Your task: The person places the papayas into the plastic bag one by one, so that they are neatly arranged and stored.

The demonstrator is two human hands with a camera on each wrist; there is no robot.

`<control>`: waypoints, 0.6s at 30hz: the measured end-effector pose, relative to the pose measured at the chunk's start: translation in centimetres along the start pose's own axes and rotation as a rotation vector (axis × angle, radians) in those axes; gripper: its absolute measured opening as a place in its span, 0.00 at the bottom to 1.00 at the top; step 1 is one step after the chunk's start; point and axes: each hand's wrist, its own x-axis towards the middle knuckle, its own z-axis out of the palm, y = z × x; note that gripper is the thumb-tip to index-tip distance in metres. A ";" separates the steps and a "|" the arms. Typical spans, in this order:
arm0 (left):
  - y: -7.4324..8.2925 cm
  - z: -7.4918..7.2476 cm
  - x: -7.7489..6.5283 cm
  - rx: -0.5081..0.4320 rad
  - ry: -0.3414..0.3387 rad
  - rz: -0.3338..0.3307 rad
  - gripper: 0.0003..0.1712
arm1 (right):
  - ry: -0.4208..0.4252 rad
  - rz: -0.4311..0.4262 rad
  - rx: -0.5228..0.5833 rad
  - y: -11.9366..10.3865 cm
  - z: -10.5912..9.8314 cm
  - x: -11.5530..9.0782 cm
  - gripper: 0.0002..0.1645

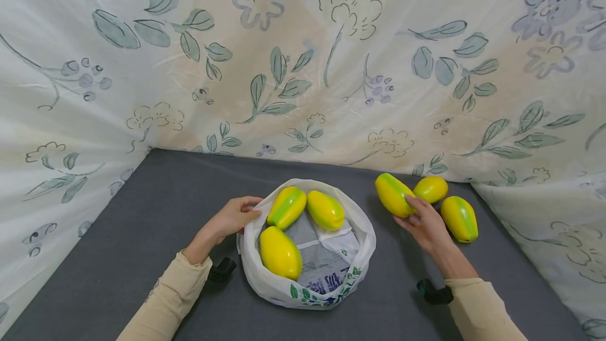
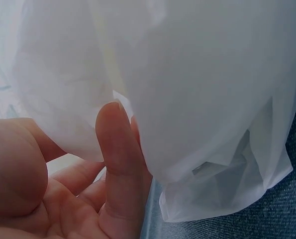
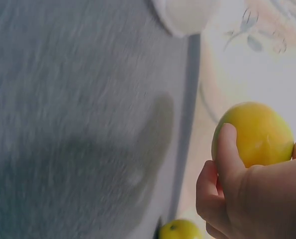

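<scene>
Grip of the right hand [image 1: 423,225] is closed round a fruit [image 1: 393,193], apparently lifted, to the right of the bag [image 1: 368,236]. The left hand [image 1: 231,218] pinches the bag's rim. Inside lie three fruits [image 1: 326,210]; two others [image 1: 459,219] rest on the tabletop [image 1: 137,246]. Smooth skin could let the gripped fruit slip; the soft rim, if released, might sag inward and narrow the mouth.

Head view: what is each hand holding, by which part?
The right hand grips a yellow-green fruit by its near end; the left hand, the white bag by its left side.
</scene>
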 end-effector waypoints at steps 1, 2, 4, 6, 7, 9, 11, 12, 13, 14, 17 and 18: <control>0.0 0.0 0.0 0.000 0.000 0.000 0.25 | -0.016 -0.001 -0.008 0.0 0.3 -0.2 0.51; 0.0 0.0 0.0 -0.001 0.000 0.000 0.25 | -0.028 -0.001 -0.014 0.1 0.5 -0.4 0.51; 0.0 0.0 -0.1 0.000 0.000 0.001 0.25 | -0.051 0.000 -0.027 0.3 1.0 -0.8 0.51; 0.0 0.0 -0.1 0.001 0.001 0.004 0.25 | -0.071 -0.004 -0.044 0.5 1.5 -1.2 0.52; 0.0 0.0 -0.1 0.001 0.001 0.005 0.25 | -0.077 -0.003 -0.047 0.5 1.7 -1.4 0.53; 0.1 0.0 -0.1 0.001 0.003 0.007 0.24 | -0.093 0.004 -0.043 0.7 2.1 -1.8 0.52; 0.1 0.0 -0.1 0.001 0.002 0.009 0.24 | -0.112 0.005 -0.046 0.9 2.5 -2.2 0.52; 0.1 0.0 -0.1 0.002 0.003 0.009 0.24 | -0.122 0.005 -0.049 1.0 2.6 -2.4 0.51; 0.1 0.0 -0.2 0.003 0.003 0.009 0.24 | -0.131 0.006 -0.049 1.0 2.8 -2.6 0.51; 0.1 0.0 -0.2 0.003 0.004 0.009 0.24 | -0.144 0.003 -0.051 1.2 2.9 -2.8 0.50; 0.1 0.0 -0.2 0.008 0.006 0.009 0.24 | -0.180 -0.004 -0.055 1.5 3.2 -3.3 0.47; 0.1 0.0 -0.2 0.010 0.007 0.008 0.24 | -0.190 -0.005 -0.057 1.6 3.2 -3.5 0.46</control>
